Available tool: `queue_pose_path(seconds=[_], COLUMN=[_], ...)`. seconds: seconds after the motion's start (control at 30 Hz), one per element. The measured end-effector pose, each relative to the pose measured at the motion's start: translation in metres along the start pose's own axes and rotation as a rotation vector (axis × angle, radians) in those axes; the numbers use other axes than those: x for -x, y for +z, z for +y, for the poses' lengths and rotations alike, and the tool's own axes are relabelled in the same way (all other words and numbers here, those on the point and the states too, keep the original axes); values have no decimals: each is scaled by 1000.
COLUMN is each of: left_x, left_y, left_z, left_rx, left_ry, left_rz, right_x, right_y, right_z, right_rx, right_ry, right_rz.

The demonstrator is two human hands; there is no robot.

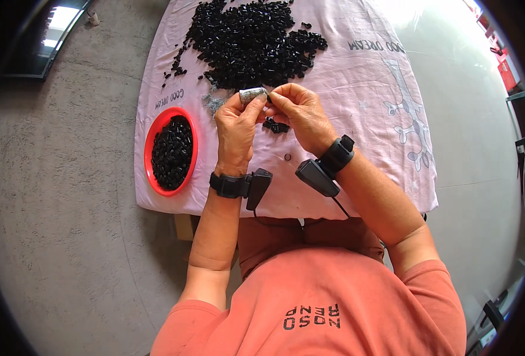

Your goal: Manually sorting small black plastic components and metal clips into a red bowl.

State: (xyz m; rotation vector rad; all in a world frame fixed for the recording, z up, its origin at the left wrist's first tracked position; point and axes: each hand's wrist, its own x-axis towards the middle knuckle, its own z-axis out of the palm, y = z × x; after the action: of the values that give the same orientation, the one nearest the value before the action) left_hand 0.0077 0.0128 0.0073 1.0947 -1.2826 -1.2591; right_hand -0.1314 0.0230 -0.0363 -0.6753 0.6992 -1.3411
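Note:
My left hand (236,127) is closed round a short silver-grey cylinder (251,94), its thumb along the side. Right beside it, my right hand (307,117) pinches with thumb and forefinger at the cylinder's end. A small black piece (268,99) shows between the two hands; its exact shape is hidden by the fingers. Just below the fingertips lies a little cluster of small black parts (276,126). Beyond the hands spreads a big heap of similar shiny black parts (244,44). Grey tangled strands (214,104) lie left of my left hand.
A red round bowl (195,145) full of black parts stands at the table's left edge. The table wears a pink printed cloth (357,172). One small dark ring (287,157) lies near the front. Wrist straps with black devices and cables sit on both arms.

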Motion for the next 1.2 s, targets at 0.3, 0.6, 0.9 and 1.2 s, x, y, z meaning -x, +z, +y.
queue_pose_path(seconds=[0.3,0.6,0.9,1.2], left_x=[1,3,-4,-28], left_y=[-2,-3,-20,-14], left_z=[-5,-4,-16,-18], left_rx=[55,2,-257,-919], left_ry=[8,59,88,267], left_rz=[0,-29,52,-81], right_x=[2,1,-15,-25], right_y=[6,5,-22,-46], right_z=[-4,2,-11,-23], right_rx=[53,123,109,150], right_ry=[-115,-160,-249,-265], right_rz=[-18,-56,73,338])
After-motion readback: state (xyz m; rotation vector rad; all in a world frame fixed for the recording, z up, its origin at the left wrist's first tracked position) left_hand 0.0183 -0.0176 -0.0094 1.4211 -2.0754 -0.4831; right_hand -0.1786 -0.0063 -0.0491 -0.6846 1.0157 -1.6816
